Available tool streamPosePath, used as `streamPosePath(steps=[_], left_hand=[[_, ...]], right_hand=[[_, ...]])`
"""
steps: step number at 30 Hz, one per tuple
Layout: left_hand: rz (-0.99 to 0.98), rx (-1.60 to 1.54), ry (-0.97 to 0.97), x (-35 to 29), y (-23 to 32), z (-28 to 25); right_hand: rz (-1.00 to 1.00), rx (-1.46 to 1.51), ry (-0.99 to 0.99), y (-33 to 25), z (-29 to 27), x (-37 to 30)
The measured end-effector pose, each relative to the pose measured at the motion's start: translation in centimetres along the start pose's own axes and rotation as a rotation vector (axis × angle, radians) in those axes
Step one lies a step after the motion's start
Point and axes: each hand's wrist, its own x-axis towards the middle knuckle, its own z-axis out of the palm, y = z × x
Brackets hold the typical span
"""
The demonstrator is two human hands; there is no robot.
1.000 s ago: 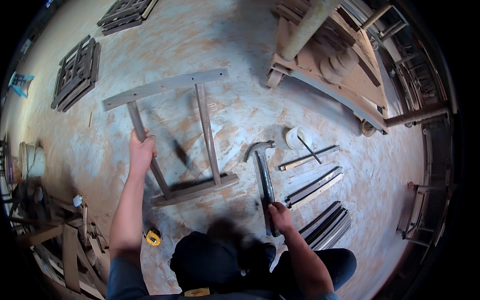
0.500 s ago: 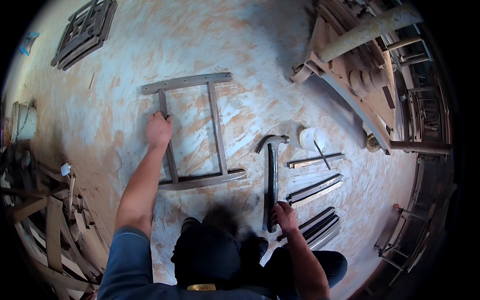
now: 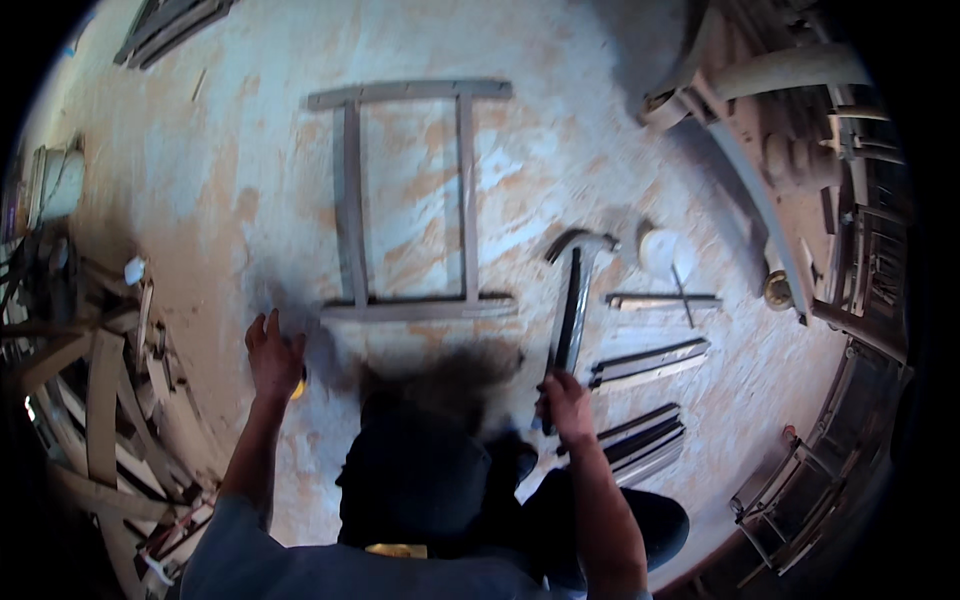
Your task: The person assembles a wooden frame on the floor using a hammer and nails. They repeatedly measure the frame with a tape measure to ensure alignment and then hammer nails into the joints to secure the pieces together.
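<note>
Frame, wd., qty. 1: 2 rails lying left-to-right, joined by 2 bars running near-to-far; flat on floor, far ctr., touched by neither grip. Hammer, claw type, dk. handle, head toward far side; right of frame, apart from it. Right grip grasping hammer at handle's near end; whether hammer bears on floor, can't tell. Left grip released, fingers loosely bent, nr. left, apart from frame; yellow item just beside it, mostly hidden, kind unclear. Pot, white, right of hammer head, w/ dk. stick slanting near. Strips, wd., dk. & pale, approx. 3 groups, right side. Step, as judged: hammer in hand, frame lying free, left grip idle. Next move prob. calls for firm hold on hammer, head kept clear of pot.
</note>
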Motion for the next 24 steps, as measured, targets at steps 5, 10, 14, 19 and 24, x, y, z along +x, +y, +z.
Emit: streamPosePath(steps=[5, 10, 14, 19, 24], left_hand=[[-0.065, -0.002, -0.170, -8.2, -2.3, 2.2], [-0.061, 0.060, -0.116, -8.4, -2.3, 2.8], [-0.419, -0.950, -0.415, -7.6, 0.9, -2.6], [-0.276, -1.346, -0.895, -6.3, 7.2, -2.8], [-0.268, -1.174, -1.054, -4.0, 14.2, -5.3]], right_hand=[[-0.007, -0.062, -0.050, -0.9, 1.2, 0.6], [-0.013, -0.044, -0.053, -1.6, 1.5, -0.1], [-0.022, -0.081, -0.200, -2.4, 3.5, -1.4], [-0.152, -0.279, -0.552, -6.5, 10.3, -3.4], [-0.245, -0.236, -0.601, -5.7, 13.8, -3.9]])
